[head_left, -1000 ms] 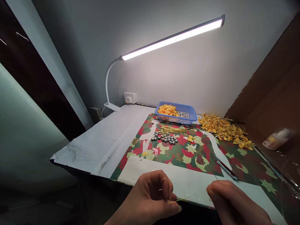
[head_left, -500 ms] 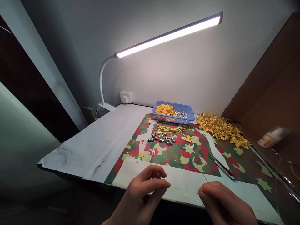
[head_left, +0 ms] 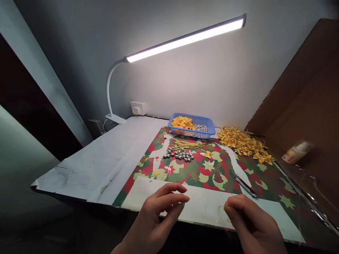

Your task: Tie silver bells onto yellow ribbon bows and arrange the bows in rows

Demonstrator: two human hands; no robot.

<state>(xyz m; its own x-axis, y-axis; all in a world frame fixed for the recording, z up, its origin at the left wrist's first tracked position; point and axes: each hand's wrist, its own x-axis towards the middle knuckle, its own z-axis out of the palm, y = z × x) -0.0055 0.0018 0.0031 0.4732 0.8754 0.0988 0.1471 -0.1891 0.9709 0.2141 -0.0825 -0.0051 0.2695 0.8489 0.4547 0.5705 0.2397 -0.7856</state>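
Note:
Over the table's front edge, my left hand (head_left: 161,211) has its thumb and index fingertips close together, with another finger curled above them. Anything between those tips is too small to make out. My right hand (head_left: 251,220) is closed in a pinch to the right, apart from the left. A thin dark strand (head_left: 232,194) shows faintly above its fingertips. Beneath both hands lies a white sheet (head_left: 196,197). Just beyond the right hand are red-handled tweezers or snips (head_left: 245,185); their exact kind is unclear.
Silver beads (head_left: 181,155), gold stems (head_left: 188,144) and one yellow bow-like piece (head_left: 208,154) lie on a camouflage-patterned mat (head_left: 196,173). Behind stands a blue basket (head_left: 209,123), beside a golden pile (head_left: 242,143). A lamp (head_left: 185,38) hangs above; a white bottle (head_left: 295,152) is right.
The view has shifted slightly, so the table things sit a little further left. Both hands keep nearly the same pose. The strand by the right hand shows less.

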